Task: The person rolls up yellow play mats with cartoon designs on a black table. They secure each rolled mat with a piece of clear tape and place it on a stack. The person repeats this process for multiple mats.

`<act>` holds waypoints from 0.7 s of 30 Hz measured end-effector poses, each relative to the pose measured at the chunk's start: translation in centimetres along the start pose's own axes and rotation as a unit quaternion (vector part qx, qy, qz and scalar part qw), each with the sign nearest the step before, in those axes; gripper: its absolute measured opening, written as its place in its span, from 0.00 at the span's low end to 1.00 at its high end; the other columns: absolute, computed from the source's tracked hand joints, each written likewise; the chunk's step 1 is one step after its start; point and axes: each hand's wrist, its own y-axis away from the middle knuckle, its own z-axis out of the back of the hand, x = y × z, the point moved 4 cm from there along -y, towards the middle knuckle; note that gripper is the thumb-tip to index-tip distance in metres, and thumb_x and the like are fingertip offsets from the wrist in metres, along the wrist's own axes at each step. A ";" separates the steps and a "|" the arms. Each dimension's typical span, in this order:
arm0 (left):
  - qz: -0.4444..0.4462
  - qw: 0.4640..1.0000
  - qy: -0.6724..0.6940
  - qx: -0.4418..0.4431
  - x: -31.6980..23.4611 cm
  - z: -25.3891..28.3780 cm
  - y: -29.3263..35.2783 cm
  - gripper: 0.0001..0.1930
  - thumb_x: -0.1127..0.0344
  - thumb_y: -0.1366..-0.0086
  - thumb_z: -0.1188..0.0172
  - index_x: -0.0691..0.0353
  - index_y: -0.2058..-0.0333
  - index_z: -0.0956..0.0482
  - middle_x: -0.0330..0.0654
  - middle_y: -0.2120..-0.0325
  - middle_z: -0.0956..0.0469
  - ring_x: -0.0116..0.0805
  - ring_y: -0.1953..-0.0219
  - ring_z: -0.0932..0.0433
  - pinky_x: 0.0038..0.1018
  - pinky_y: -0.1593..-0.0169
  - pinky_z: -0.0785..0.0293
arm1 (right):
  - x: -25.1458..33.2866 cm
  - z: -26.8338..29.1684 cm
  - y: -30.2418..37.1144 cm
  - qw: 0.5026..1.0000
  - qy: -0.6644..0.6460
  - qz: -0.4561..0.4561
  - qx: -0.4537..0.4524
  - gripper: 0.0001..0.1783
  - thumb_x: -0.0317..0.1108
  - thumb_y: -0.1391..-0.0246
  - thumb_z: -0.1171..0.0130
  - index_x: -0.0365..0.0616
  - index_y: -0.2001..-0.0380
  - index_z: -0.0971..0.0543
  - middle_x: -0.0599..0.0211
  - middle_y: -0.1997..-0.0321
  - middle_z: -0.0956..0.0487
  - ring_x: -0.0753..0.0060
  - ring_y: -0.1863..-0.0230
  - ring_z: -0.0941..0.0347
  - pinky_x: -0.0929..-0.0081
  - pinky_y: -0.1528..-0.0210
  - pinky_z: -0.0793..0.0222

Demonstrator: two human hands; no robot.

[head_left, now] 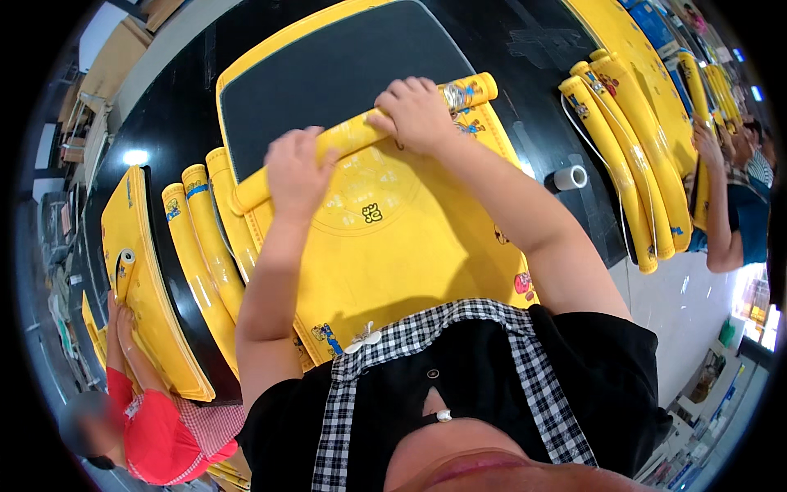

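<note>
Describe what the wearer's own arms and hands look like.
The left hand and right hand are ungloved. The forearms are bare, with no watch or bracelet visible. Short black sleeves sit above them. The left hand is blurred, so I can't tell about rings there.

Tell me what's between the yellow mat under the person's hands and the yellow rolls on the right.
A small white roll on the black table, as the head view shows.

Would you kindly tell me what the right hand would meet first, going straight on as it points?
The right hand rests on the yellow roll; straight on, it would likely meet the black sheet next, though depth is unclear.
</note>
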 end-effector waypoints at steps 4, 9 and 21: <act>-0.038 0.999 -0.039 -0.002 -2.9 1.0 -2.7 0.33 0.46 0.44 0.29 0.54 0.43 0.25 0.43 0.56 0.21 0.49 0.55 0.22 0.43 0.49 0.27 | -1.5 0.0 -3.7 0.997 0.005 0.006 -0.074 0.18 0.55 0.41 0.39 0.54 0.62 0.15 0.69 0.55 0.20 0.60 0.47 0.27 0.59 0.42 0.35; 0.062 0.987 -0.073 0.126 1.2 -0.2 -4.7 0.30 0.43 0.48 0.27 0.52 0.51 0.24 0.41 0.62 0.22 0.44 0.59 0.20 0.39 0.57 0.23 | 0.9 -0.6 -3.2 0.992 -0.005 0.109 -0.069 0.25 0.54 0.51 0.30 0.53 0.55 0.22 0.69 0.55 0.22 0.59 0.50 0.26 0.62 0.48 0.31; 0.064 0.968 0.062 0.236 -12.4 8.0 16.2 0.33 0.43 0.52 0.27 0.51 0.49 0.23 0.42 0.59 0.31 0.45 0.54 0.28 0.41 0.54 0.30 | 9.9 6.9 18.8 0.974 -0.075 0.095 0.189 0.33 0.52 0.67 0.22 0.53 0.55 0.18 0.66 0.58 0.22 0.59 0.56 0.23 0.62 0.53 0.27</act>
